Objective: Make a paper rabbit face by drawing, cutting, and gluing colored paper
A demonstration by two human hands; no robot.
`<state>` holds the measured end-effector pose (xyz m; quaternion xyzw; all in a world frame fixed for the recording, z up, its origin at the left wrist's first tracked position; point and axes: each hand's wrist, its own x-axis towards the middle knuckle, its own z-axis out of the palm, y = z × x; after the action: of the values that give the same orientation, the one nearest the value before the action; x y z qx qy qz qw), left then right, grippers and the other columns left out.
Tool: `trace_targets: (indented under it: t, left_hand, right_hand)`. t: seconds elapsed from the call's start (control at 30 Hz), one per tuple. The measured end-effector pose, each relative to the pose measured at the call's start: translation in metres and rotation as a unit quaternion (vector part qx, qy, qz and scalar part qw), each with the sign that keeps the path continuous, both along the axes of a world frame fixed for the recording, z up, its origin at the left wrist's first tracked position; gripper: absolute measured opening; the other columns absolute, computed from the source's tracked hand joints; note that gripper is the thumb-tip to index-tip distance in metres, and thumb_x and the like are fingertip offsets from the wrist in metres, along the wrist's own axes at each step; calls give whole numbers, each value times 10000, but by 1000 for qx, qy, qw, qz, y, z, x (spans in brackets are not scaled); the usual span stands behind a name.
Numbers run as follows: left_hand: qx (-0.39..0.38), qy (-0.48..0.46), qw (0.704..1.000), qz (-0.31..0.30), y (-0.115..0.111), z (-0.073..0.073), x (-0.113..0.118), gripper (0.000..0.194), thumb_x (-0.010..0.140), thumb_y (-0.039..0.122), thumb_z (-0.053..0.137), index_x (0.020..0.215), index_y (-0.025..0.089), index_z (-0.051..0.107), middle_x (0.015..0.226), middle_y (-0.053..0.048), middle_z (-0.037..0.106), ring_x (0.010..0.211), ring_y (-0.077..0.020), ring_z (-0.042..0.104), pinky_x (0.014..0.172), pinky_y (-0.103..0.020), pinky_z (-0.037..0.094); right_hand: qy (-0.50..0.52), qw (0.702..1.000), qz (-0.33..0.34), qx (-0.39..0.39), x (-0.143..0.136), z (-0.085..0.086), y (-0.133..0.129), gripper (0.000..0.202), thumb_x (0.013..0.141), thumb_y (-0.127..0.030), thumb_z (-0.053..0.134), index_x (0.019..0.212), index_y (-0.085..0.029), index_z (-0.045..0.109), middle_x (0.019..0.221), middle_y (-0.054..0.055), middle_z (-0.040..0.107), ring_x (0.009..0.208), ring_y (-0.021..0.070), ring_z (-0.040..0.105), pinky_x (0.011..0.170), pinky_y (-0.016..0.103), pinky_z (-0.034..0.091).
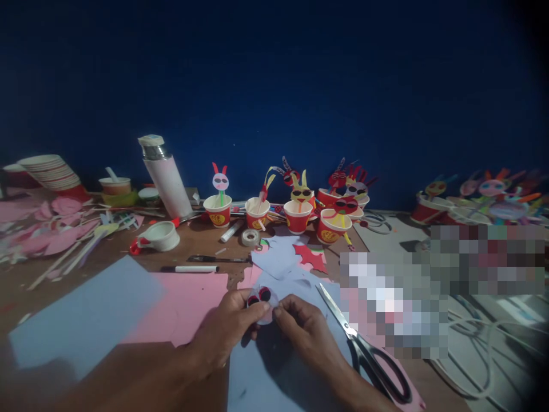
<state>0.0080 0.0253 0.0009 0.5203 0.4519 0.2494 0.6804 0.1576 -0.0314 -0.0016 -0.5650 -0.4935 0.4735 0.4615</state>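
A small pale paper circle [271, 293] with two dark, red-edged oval eye shapes is held up over the sheets. My left hand [234, 317] grips it from the left, the thumb lying across its front. At its right edge, my right hand [300, 320] has its thumb and forefinger pinched together, touching the rim; the other fingers are curled. Beneath both hands lies a pale blue paper sheet [249, 372]. Black-handled scissors [349, 332] rest with blades apart, just right of my right hand. Pink paper [193, 297] spreads out to the left.
Red-and-white paper cups [218, 212] with paper-faced figures line the back. A leaning flask [167, 180], a white cup [163, 236], a tape roll [250, 237], a marker [191, 269] and a black pen [218, 259] stand or lie around. Cables [476, 349] coil at right.
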Motion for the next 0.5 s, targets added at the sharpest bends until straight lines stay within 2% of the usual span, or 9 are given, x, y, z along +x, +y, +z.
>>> trace_targets:
  t: [0.13, 0.23, 0.33, 0.5]
  left_hand:
    - [5, 13, 1000, 21, -1, -1, 1, 268, 702, 411, 616, 732, 144, 608, 532, 23, 525, 434, -82, 451, 409, -189, 316]
    - [10, 6, 999, 30, -1, 1, 3, 277, 722, 417, 599, 722, 140, 600, 533, 26, 510, 429, -75, 443, 402, -185, 289]
    - [17, -6, 1000, 23, 0, 4, 4, 271, 728, 403, 602, 712, 132, 594, 539, 27, 499, 436, -70, 439, 401, -181, 272]
    - [17, -5, 1000, 6, -2, 10, 5, 274, 741, 400, 596, 721, 127, 593, 530, 33, 484, 432, -70, 427, 403, -181, 266]
  right_hand:
    - [-27, 998, -44, 25, 1, 3, -1, 177, 804, -335, 524, 713, -183, 514, 599, -33, 465, 543, 111, 409, 507, 227, 331]
    - [-87, 983, -97, 126, 1, 7, -3, 94, 796, -255, 537, 720, -200, 534, 659, -9, 517, 608, 136, 463, 585, 248, 381]
    - [-132, 964, -94, 210, 0, 9, -4, 91, 786, -170, 540, 703, -207, 539, 686, -1, 533, 647, 144, 485, 619, 252, 392]
    - [-153, 968, -78, 181, -1, 8, -3, 73, 784, -145, 552, 744, -199, 581, 697, -4, 560, 652, 139, 505, 612, 246, 395]
